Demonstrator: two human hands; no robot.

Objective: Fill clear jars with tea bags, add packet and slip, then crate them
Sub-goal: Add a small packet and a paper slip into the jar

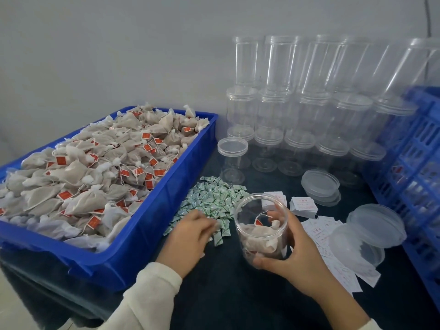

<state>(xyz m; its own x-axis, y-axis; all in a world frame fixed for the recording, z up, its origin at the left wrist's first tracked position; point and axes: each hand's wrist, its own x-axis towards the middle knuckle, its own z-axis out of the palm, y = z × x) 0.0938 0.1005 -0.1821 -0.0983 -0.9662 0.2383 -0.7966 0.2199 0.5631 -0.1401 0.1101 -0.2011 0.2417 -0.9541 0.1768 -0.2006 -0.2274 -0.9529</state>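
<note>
Right hand (300, 256) grips the open jar (260, 231), roughly half filled with tea bags. Left hand (190, 236), fingers loosely curled, rests on the packets (214, 198) just beside; any pinch cannot be told. Packet, slip, lid and crating appear outstanding.

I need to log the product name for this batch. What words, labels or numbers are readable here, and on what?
No text can be read.
Red tags on the tea bags: light marks, too small to read.
White paper slips: red print, too blurred to read.
Green and white packets: print too small to read.
Clear jars, lids and blue tray: no text visible.
</note>
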